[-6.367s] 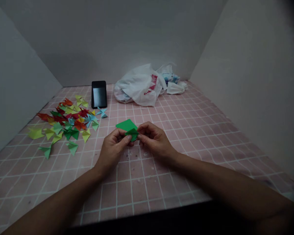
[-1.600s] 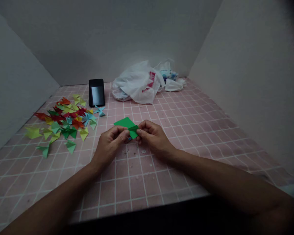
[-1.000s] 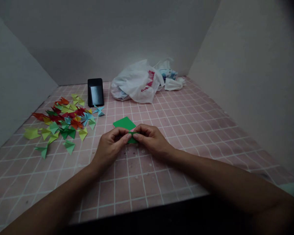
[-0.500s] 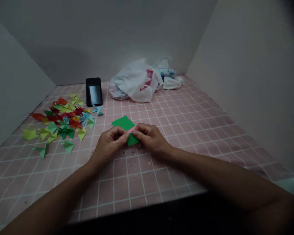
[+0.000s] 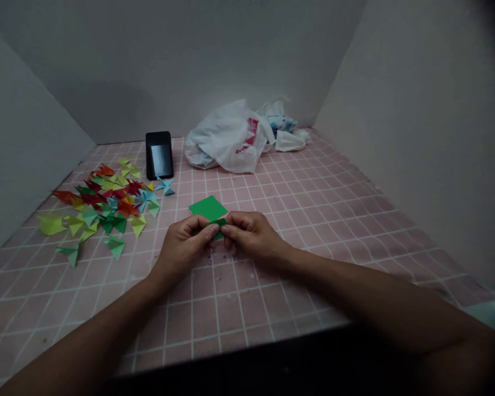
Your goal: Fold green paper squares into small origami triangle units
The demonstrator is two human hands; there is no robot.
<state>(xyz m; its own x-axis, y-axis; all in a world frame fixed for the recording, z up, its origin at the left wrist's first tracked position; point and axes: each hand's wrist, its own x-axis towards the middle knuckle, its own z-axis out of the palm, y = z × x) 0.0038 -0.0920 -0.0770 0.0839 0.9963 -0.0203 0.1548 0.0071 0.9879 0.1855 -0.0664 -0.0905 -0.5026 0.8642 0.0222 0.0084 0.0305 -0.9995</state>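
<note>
Both my hands meet over the middle of the pink checked table (image 5: pixel 313 209). My left hand (image 5: pixel 185 247) and my right hand (image 5: pixel 249 237) pinch a small folded green paper piece (image 5: pixel 218 224) between their fingertips, just above the surface. Most of the piece is hidden by the fingers. A flat stack of green paper squares (image 5: pixel 208 208) lies on the table right behind the hands.
A heap of folded paper shapes (image 5: pixel 107 203) in red, yellow, green and blue lies at the left. A black phone (image 5: pixel 159 154) stands propped at the back. A crumpled white plastic bag (image 5: pixel 231 140) sits behind it to the right. Grey walls close in three sides.
The folded green piece was turned and pressed between my fingertips; less of it shows now than half a second ago. My hands stay in the same spot.
</note>
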